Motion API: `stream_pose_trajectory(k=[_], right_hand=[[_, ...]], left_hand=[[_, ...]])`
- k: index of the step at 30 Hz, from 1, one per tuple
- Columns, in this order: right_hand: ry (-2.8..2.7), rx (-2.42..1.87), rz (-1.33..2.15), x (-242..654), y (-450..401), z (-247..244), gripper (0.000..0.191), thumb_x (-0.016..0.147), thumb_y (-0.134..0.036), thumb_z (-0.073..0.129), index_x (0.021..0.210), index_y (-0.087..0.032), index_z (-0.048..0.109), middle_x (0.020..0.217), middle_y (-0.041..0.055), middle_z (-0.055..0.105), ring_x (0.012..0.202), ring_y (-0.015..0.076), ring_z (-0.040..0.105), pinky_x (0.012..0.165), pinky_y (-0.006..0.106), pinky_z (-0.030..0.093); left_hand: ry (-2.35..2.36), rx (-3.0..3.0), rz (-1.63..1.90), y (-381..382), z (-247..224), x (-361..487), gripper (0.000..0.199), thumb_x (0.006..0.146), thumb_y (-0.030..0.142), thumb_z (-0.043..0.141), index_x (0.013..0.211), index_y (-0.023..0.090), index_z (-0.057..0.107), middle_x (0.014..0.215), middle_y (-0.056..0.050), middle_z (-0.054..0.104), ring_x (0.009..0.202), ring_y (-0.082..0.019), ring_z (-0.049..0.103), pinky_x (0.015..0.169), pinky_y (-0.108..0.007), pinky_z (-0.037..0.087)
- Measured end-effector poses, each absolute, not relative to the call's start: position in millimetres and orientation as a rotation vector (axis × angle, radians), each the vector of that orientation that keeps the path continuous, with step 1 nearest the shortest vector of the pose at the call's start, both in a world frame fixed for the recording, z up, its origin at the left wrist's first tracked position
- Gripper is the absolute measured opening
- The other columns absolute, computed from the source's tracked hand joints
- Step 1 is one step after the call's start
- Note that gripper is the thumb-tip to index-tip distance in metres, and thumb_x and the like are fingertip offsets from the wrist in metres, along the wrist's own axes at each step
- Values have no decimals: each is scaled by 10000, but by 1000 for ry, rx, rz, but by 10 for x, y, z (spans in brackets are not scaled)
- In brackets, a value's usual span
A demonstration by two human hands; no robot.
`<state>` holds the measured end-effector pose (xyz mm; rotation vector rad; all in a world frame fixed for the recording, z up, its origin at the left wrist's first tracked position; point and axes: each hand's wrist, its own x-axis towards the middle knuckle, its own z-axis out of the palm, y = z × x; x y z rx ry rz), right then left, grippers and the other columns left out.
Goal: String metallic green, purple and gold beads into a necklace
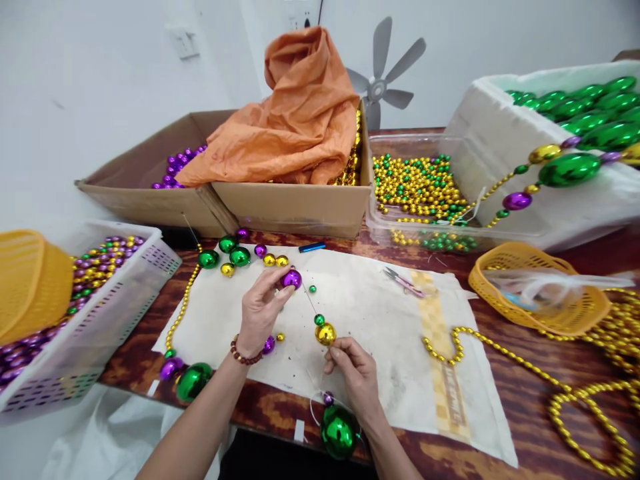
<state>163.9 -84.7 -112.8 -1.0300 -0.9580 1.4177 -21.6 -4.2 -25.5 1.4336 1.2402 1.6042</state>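
Observation:
Between the thumb and fingers of my left hand (263,307) is a shiny purple bead (291,280). A thin needle (310,298) slants from near that bead down to a small green bead (319,320) and a larger gold bead (325,333). My right hand (353,373) pinches just below the gold bead, where the thread is mostly hidden by the fingers. Under the right wrist hangs a big green bead (339,430) with a small purple bead (328,398) above it. Loose green beads (240,256) and gold beads (269,260) lie beyond my left hand.
A white cloth (380,320) covers the tabletop, with thread snips (405,283) and a blue pen-like stick (312,247) on it. Gold bead strands (525,363) lie right. Around stand a cardboard box (300,207), a bead-filled white basket (145,260), a foam box (480,120) and a yellow basket (540,320).

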Motion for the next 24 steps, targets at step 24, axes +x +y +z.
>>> stream_pose_trajectory(k=[24], right_hand=[[-1003, -1023, 1457, 1575, -854, -1097, 236, 886, -393, 657, 775, -185, 668, 602, 5, 662, 546, 148, 619, 608, 267, 498]], left_hand=[[961, 905, 1564, 64, -57, -261, 340, 701, 327, 850, 1029, 249, 802, 967, -48, 762, 862, -153, 673, 781, -264, 544]])
